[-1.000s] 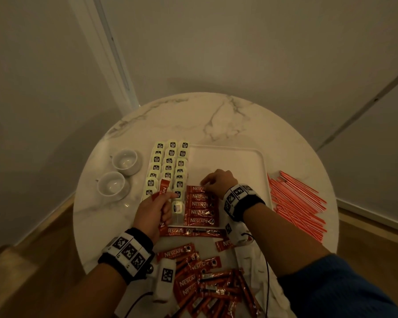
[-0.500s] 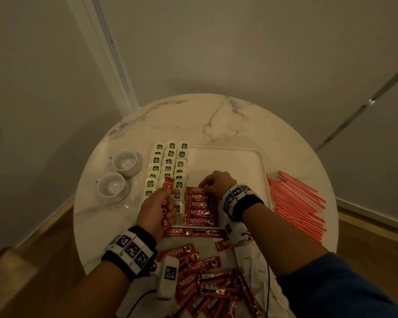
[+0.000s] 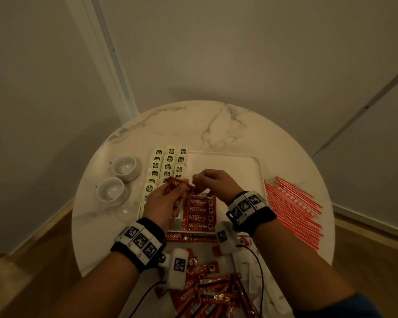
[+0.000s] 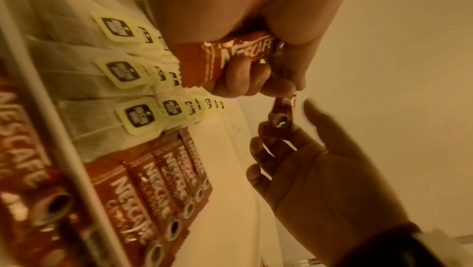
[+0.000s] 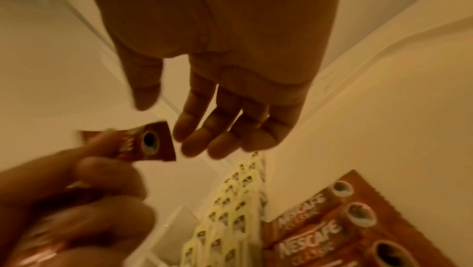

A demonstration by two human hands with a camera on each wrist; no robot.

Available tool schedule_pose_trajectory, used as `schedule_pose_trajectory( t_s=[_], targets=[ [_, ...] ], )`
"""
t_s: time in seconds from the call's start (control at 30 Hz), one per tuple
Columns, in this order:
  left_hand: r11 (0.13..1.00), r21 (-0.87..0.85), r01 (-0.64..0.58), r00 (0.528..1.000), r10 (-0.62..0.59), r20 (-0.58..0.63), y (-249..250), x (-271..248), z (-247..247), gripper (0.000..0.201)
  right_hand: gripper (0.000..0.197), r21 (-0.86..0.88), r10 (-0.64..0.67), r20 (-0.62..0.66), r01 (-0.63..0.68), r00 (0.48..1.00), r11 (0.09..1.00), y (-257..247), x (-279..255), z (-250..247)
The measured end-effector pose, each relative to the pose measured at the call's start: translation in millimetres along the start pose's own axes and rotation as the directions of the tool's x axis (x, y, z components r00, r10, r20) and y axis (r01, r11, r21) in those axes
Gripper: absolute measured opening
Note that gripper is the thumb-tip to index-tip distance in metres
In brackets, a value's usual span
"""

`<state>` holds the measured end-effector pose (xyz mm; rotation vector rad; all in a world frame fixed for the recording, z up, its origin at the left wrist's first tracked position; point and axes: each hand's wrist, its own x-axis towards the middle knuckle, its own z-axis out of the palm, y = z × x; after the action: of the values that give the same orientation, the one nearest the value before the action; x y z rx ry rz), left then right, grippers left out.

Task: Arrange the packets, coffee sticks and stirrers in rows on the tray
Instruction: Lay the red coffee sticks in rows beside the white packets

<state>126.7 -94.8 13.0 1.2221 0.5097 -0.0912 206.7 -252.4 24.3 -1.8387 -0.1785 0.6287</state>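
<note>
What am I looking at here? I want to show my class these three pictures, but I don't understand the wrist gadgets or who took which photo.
No machine: a person wears cameras on the head and both wrists. The wide picture is from the head; the two close ones look along each hand. A marble table carries a white tray with tea bags and a row of coffee sticks; red stirrers and two cups lie beside it. The left hand grips one coffee stick; the right hand reaches for its end, fingers relaxed.
</note>
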Motion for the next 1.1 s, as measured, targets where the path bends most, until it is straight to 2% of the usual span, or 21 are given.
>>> schedule_pose_trajectory(
  t_s=[0.1,0.23,0.4,0.57,0.7,0.83,0.97,1.1],
  targets=[
    [1.0,-0.006,0.008,1.0,-0.008,-0.018,5.9,3.9,9.8,0.013,0.007,0.051,-0.047,0.091,0.042,0.995,0.998,-8.1,-11.5,1.4],
    [0.999,-0.038,-0.011,0.999,0.009,-0.034,10.3,7.6,15.2,0.017,0.003,-0.003,-0.07,0.072,0.07,0.995,0.998,-7.2,-14.8,-4.3],
    [0.987,-0.16,0.015,0.993,-0.035,-0.117,13.1,16.5,9.9,0.028,0.009,-0.058,-0.016,0.104,0.023,0.994,0.998,-3.8,-17.0,-18.4],
    [0.999,-0.05,0.019,0.989,-0.026,-0.144,10.6,18.6,15.1,0.023,0.015,-0.127,-0.075,0.049,0.081,0.996,0.989,-11.5,-9.6,-13.7],
    [0.995,-0.089,0.034,0.985,-0.048,-0.164,5.1,23.9,11.7,0.019,0.011,-0.267,-0.16,-0.035,0.145,0.987,0.953,-12.9,5.9,-11.9],
    [0.994,-0.076,0.082,0.985,-0.092,-0.143,0.0,20.7,-2.2,0.018,0.014,-0.345,-0.09,-0.137,0.038,0.986,0.938,1.8,32.0,-22.6],
    [0.992,0.009,0.124,0.986,-0.122,-0.112,-8.0,13.5,-20.3,0.019,0.013,-0.451,0.041,-0.136,-0.099,0.99,0.887,26.4,50.4,-24.1],
    [0.993,0.041,0.115,0.987,-0.109,-0.115,-11.5,10.8,-34.8,0.019,0.013,-0.468,0.107,-0.101,-0.142,0.989,0.872,42.0,58.0,-21.1]
  ],
)
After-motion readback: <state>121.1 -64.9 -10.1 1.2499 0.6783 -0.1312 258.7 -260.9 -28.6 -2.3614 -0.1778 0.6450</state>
